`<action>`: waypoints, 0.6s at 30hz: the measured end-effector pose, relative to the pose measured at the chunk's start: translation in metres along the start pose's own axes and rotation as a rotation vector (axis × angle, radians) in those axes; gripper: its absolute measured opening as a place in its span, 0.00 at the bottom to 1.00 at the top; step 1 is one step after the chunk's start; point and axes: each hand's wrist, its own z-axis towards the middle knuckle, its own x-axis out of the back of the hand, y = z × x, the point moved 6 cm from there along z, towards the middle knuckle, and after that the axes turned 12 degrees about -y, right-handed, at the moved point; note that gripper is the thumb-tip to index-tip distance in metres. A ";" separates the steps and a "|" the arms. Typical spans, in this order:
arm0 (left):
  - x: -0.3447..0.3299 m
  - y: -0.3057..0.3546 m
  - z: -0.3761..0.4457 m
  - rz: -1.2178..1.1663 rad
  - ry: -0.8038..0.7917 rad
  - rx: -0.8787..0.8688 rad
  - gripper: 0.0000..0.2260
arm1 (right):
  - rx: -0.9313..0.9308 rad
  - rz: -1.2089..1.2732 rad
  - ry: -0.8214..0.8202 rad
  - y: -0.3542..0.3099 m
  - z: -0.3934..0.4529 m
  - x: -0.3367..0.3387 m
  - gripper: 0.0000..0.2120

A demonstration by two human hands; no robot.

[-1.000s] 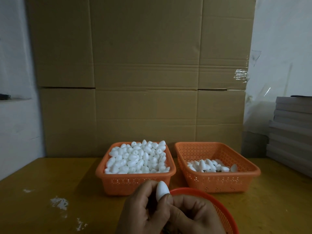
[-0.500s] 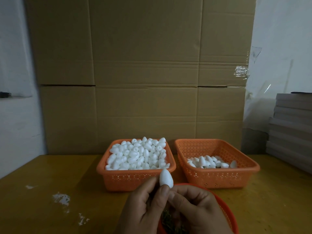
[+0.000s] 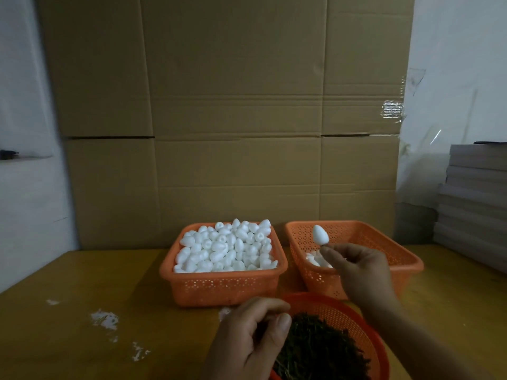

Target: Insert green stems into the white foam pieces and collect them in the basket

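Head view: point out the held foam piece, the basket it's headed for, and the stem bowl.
held foam piece (image 3: 320,235), head view, middle of its white body
right-hand basket (image 3: 384,237), head view, bare inner back wall
stem bowl (image 3: 343,311), head view, orange mesh rim

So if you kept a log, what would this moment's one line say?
right hand: pinches foam piece over right basket | left hand: curled beside stem bowl | left basket: full

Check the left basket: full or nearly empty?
Full: the left basket is heaped with white foam pieces up to its rim.
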 end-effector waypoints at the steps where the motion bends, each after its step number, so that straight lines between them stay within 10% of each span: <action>1: 0.000 0.000 0.000 -0.001 0.003 -0.005 0.17 | -0.012 -0.061 0.031 0.007 0.010 0.006 0.03; 8: 0.001 0.000 0.001 0.015 0.001 -0.033 0.16 | -0.178 -0.763 0.089 0.034 0.065 0.037 0.13; 18: 0.001 0.003 0.001 0.014 0.020 0.002 0.19 | -0.354 -1.013 -0.018 0.041 0.089 0.033 0.14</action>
